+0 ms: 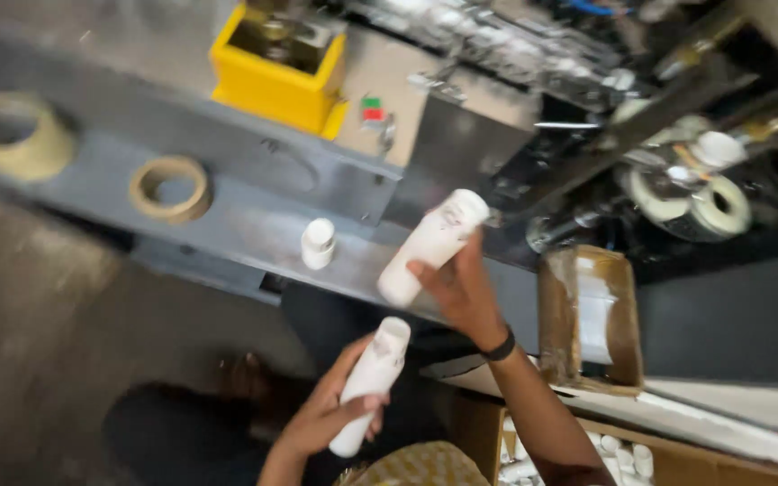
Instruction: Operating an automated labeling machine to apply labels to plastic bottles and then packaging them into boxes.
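Note:
My left hand [321,416] grips a white plastic bottle [368,382] low in the view, tilted with its cap end up. Higher, in front of a grey machine ledge [254,229], my right hand [461,292], with a dark band at the wrist, holds a second white bottle [432,245] slanting up to the right. A small white bottle [318,243] stands upright on the ledge just left of that one, apart from both hands.
Two tape rolls [171,187] [13,135] lie on the ledge at left. A yellow box [278,65] sits behind. An open cardboard box [587,315] is at right, label rolls [700,202] above it. A carton with several white bottles [619,459] is at bottom right.

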